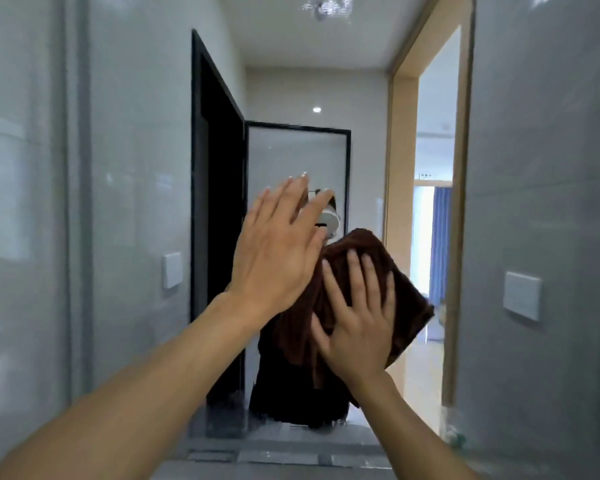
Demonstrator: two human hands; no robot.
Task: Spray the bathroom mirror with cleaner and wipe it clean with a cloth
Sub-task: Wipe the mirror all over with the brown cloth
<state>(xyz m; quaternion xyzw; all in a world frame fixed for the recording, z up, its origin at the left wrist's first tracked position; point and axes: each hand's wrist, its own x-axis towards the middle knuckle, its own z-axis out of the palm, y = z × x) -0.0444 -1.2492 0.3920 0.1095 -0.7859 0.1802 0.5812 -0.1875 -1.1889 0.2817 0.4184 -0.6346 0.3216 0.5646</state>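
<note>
The bathroom mirror (136, 168) fills most of the view and reflects the room behind me. My right hand (357, 323) lies flat with spread fingers on a brown cloth (406, 292) and presses it against the glass, right of centre. The cloth hangs in folds below and to the left of that hand. My left hand (274, 251) is raised up and to the left of the cloth, palm toward the glass, fingers straight and holding nothing. I cannot tell whether it touches the mirror. No spray bottle is in view.
The glass reflects a black-framed door (219, 202), a wood-framed doorway (433, 202) to a bright room, and a person in dark clothes behind the cloth. White wall switches sit at left (172, 270) and right (522, 295). A grey counter edge (257, 455) runs along the bottom.
</note>
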